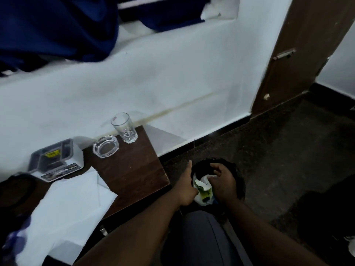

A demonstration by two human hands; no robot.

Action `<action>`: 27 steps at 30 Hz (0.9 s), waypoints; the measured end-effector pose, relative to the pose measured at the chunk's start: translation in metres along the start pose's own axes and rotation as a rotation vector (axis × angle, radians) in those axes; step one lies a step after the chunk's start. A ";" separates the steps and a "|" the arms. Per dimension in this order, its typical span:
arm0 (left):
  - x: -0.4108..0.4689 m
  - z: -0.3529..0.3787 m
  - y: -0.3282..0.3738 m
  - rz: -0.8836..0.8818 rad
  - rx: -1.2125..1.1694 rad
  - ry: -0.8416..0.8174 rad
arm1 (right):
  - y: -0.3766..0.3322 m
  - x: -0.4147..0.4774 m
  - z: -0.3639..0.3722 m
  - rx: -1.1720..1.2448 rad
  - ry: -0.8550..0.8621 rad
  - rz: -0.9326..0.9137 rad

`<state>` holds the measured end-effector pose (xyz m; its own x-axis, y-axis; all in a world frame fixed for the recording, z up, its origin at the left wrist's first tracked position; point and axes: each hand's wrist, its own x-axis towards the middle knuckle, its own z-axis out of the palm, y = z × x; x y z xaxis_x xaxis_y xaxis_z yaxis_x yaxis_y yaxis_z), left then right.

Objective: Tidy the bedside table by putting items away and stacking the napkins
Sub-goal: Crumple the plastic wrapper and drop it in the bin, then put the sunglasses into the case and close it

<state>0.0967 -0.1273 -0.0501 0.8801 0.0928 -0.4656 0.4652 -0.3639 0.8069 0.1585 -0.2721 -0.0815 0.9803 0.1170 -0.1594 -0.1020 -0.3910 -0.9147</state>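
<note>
From the head camera, the right hand [222, 183] curls its fingers round a crumpled wrapper [204, 189], a white and green wad held low over the mouth of a dark bin [239, 176] on the floor. The left hand [185, 187] lies against the other side of the wad with its thumb straight up, and its fingers are hidden, so I cannot tell whether it grips or only steadies. Everything else lies to the left of that grip and further up. Nearest is the edge of the bedside table [132, 169], and beyond it are the napkins [73, 198], spread loose and overlapping, not yet stacked. Further off stand an ashtray [105, 146], a glass [124, 128] and a white box [55, 160] (a dark shape at the far left is too dim to name). By my reading the rubbish is nearly binned, and the napkins and the table's remaining items are left to do.
</note>
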 end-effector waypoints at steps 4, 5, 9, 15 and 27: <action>-0.026 -0.026 0.013 0.043 -0.008 0.073 | -0.047 -0.010 0.015 0.053 -0.063 -0.080; -0.036 -0.034 0.017 0.049 -0.005 0.096 | -0.060 -0.014 0.019 0.059 -0.079 -0.106; -0.077 -0.067 0.026 0.096 0.035 0.205 | -0.106 -0.033 0.039 0.115 -0.164 -0.180; -0.139 -0.115 0.012 0.155 -0.020 0.355 | -0.164 -0.077 0.080 0.182 -0.279 -0.264; -0.263 -0.199 -0.071 0.107 -0.149 0.637 | -0.227 -0.175 0.203 0.225 -0.579 -0.344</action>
<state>-0.1495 0.0590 0.0876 0.7851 0.6093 -0.1109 0.3397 -0.2740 0.8997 -0.0248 -0.0182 0.0784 0.7221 0.6908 0.0372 0.1031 -0.0542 -0.9932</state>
